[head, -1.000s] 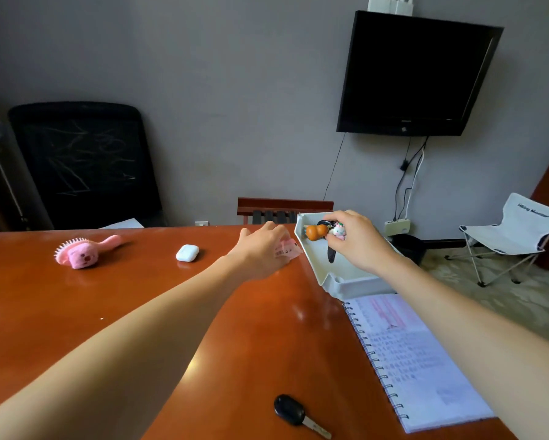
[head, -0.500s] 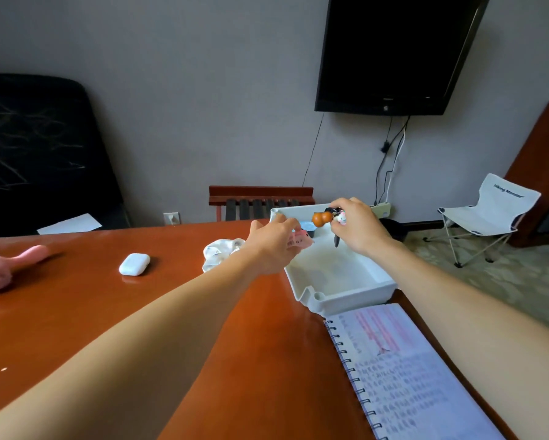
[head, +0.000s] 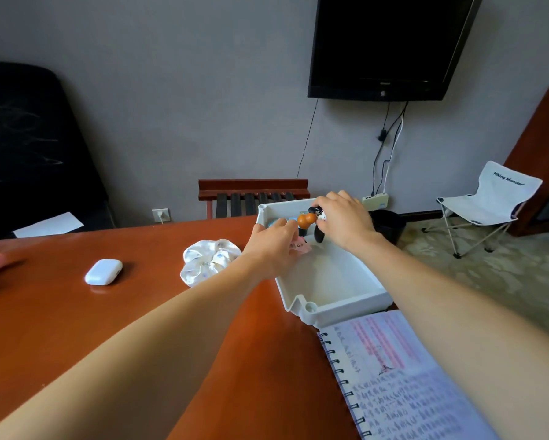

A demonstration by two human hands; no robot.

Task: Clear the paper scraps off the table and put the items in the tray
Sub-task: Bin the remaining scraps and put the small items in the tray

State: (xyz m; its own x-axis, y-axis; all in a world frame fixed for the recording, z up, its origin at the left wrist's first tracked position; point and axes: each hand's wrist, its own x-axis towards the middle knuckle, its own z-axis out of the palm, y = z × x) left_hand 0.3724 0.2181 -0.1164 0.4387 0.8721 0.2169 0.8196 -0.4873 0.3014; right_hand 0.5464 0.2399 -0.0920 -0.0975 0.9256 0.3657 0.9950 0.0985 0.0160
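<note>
Table (head: 76, 312), white tray (head: 346, 308); pink scrap (head: 300, 247) pinched in left hand (head: 271, 252), orange-gourd keychain (head: 306, 220) gripped in right hand (head: 346, 222)

We see a brown table (head: 76, 312) carrying a white tray (head: 346, 308). Just left of the tray lies a scrunchie (head: 208, 260), farther left an earbud case (head: 103, 272). A notebook (head: 403, 382) lies just nearer us than the tray.

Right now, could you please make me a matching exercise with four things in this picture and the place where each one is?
Things:
1. earbud case
2. scrunchie
3. orange charm
4. pink paper scrap

Places:
A. held by the right hand, above the tray
B. held by the left hand, at the tray's left rim
C. on the table, just left of the tray
D. on the table, farther left

Pairs: 1-D, 2-C, 3-A, 4-B.
</note>
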